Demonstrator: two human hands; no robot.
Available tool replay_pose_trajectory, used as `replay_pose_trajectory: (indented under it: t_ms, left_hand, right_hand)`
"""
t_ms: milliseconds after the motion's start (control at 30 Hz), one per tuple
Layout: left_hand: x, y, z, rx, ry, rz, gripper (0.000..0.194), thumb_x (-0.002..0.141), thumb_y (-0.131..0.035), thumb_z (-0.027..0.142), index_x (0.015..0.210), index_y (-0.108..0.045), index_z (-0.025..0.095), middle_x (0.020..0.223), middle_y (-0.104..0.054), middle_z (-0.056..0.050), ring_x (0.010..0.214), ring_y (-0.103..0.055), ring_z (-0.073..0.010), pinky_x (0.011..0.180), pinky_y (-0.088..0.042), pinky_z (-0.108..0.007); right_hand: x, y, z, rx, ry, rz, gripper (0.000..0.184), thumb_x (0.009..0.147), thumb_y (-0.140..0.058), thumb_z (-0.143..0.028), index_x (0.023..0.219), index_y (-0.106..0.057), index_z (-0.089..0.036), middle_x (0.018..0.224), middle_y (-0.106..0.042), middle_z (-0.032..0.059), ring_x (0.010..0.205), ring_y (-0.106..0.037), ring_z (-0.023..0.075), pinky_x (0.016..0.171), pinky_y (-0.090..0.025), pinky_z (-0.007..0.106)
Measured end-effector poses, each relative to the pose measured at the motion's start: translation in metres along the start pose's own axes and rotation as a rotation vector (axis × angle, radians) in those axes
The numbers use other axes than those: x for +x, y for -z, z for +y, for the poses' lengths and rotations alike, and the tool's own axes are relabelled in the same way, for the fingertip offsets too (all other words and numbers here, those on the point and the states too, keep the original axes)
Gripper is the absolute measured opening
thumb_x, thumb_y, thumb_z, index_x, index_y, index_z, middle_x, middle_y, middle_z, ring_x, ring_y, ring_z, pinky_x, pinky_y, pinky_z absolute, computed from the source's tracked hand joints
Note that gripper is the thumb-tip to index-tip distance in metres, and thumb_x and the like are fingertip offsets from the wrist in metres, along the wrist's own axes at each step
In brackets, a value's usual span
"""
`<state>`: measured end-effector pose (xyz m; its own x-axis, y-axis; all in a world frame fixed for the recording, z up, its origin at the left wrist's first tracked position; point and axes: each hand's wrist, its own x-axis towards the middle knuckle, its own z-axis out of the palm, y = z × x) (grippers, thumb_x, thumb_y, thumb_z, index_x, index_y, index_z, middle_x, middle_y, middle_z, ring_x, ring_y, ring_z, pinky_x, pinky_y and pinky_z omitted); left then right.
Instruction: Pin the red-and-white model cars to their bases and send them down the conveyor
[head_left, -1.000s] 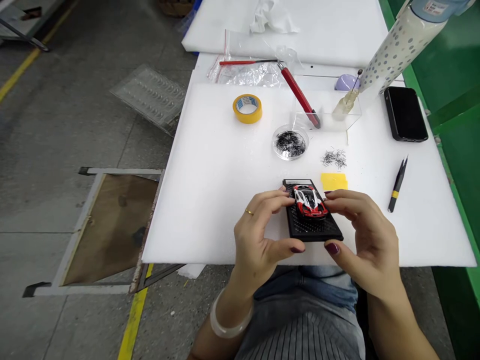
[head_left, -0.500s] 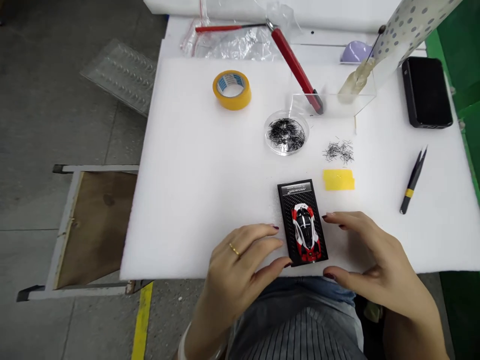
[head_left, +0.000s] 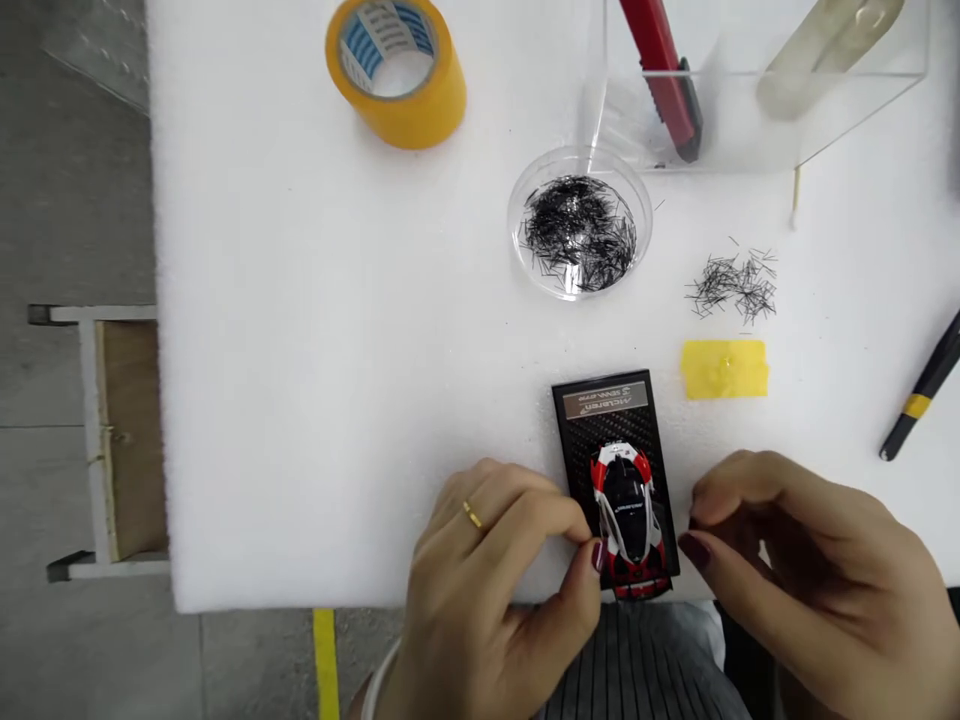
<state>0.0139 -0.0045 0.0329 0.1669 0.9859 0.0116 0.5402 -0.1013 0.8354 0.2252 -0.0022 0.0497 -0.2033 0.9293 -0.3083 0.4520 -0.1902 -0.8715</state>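
Observation:
A red-and-white model sports car (head_left: 626, 520) sits on the lower half of a black carbon-patterned display base (head_left: 604, 420) with a McLaren nameplate. My left hand (head_left: 495, 590) is at the base's left side, its thumb and index fingertips touching the car's flank or the base edge. Whether they grip cannot be told. My right hand (head_left: 810, 570) hovers just right of the base, fingers curled and apart, touching nothing and holding nothing. The car's rear end sits close to the foam's front edge.
A white foam sheet (head_left: 300, 350) holds a clear dish of short black fibres (head_left: 579, 222), a loose fibre pile (head_left: 731, 285), a yellow pad (head_left: 724, 368), a yellow tape roll (head_left: 395, 72), a clear acrylic box (head_left: 750, 90) with a red-handled knife (head_left: 660, 70), and tweezers (head_left: 926, 385).
The view has moved closer and looks more steeply down. The base has turned from slanted to nearly straight. Both hands have let go of the sides, and the left has come back against the car.

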Motion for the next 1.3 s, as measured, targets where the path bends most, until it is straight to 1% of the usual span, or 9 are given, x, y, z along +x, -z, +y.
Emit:
replay_pose_trajectory:
  t_ms: [100,300,500,733,800,900,1033,1133,1300]
  left_hand:
    - [0.0,-0.002,0.003,0.011,0.022,-0.016,0.011,0.087,-0.058,0.012,0.082,-0.058,0.021,0.077,-0.061,0.003,0.075,-0.053,-0.013,0.069,-0.043,-0.031]
    - [-0.001,-0.004,0.006,0.029,0.054,-0.072,0.012,0.089,-0.055,0.014,0.079,-0.055,0.021,0.074,-0.06,0.002,0.073,-0.051,-0.0159,0.068,-0.037,-0.035]
    - [0.001,-0.007,0.006,0.042,0.045,-0.079,0.013,0.089,-0.056,0.015,0.078,-0.055,0.021,0.074,-0.06,0.003,0.073,-0.05,-0.0164,0.068,-0.035,-0.035]
    - [0.002,-0.003,0.01,0.03,0.089,-0.091,0.015,0.09,-0.058,0.016,0.076,-0.054,0.022,0.072,-0.061,0.003,0.071,-0.05,-0.017,0.066,-0.036,-0.036]
    - [0.0,-0.003,0.009,0.021,0.098,-0.099,0.015,0.09,-0.058,0.016,0.077,-0.054,0.022,0.072,-0.061,0.002,0.071,-0.051,-0.0175,0.066,-0.036,-0.037]
    - [-0.001,-0.006,0.005,0.01,0.077,-0.077,0.016,0.09,-0.059,0.017,0.076,-0.054,0.023,0.071,-0.06,0.003,0.07,-0.05,-0.0176,0.065,-0.035,-0.037]
    - [0.0,-0.009,0.002,0.022,0.098,-0.073,0.015,0.09,-0.059,0.016,0.077,-0.054,0.022,0.072,-0.06,0.003,0.071,-0.05,-0.0171,0.066,-0.036,-0.038]
    - [0.001,-0.009,0.003,0.008,0.059,-0.045,0.013,0.09,-0.059,0.018,0.078,-0.055,0.022,0.071,-0.06,0.003,0.071,-0.05,-0.0168,0.066,-0.035,-0.038]
    - [-0.002,-0.007,0.006,0.014,0.084,-0.057,0.013,0.09,-0.059,0.019,0.078,-0.055,0.022,0.072,-0.061,0.003,0.072,-0.051,-0.0173,0.066,-0.036,-0.038]
  right_hand:
    - [0.012,-0.002,-0.01,0.039,-0.051,-0.126,0.013,0.088,-0.062,-0.012,0.082,-0.06,-0.024,0.069,-0.062,-0.0028,0.056,-0.056,0.0116,0.045,-0.046,0.02]
    - [0.026,-0.006,-0.018,0.062,-0.087,-0.164,0.016,0.086,-0.063,-0.013,0.074,-0.058,-0.023,0.062,-0.056,-0.004,0.05,-0.049,0.0095,0.042,-0.041,0.019]
    - [0.024,-0.008,-0.02,0.061,-0.129,-0.153,0.016,0.087,-0.062,-0.013,0.075,-0.057,-0.022,0.063,-0.054,-0.0038,0.052,-0.049,0.0096,0.044,-0.041,0.02]
    - [0.023,-0.008,-0.019,0.082,-0.16,-0.134,0.016,0.087,-0.065,-0.02,0.072,-0.058,-0.023,0.061,-0.053,-0.0026,0.051,-0.048,0.011,0.041,-0.039,0.022]
    - [0.024,-0.009,-0.019,0.09,-0.164,-0.141,0.018,0.086,-0.066,-0.02,0.071,-0.058,-0.023,0.06,-0.053,-0.0024,0.051,-0.048,0.0115,0.041,-0.039,0.022]
    - [0.026,-0.009,-0.019,0.081,-0.149,-0.15,0.018,0.084,-0.067,-0.018,0.07,-0.057,-0.023,0.059,-0.051,-0.0026,0.05,-0.047,0.0116,0.04,-0.039,0.023]
    - [0.025,-0.009,-0.017,0.076,-0.139,-0.161,0.017,0.085,-0.065,-0.015,0.072,-0.058,-0.023,0.061,-0.054,-0.0024,0.051,-0.049,0.012,0.042,-0.041,0.023]
    - [0.022,-0.008,-0.016,0.092,-0.152,-0.168,0.017,0.087,-0.064,-0.017,0.073,-0.058,-0.023,0.064,-0.057,-0.0015,0.054,-0.052,0.0136,0.044,-0.044,0.025]
    - [0.02,-0.008,-0.015,0.087,-0.143,-0.163,0.019,0.086,-0.065,-0.017,0.071,-0.055,-0.023,0.064,-0.058,-0.0015,0.054,-0.052,0.0143,0.044,-0.043,0.026]
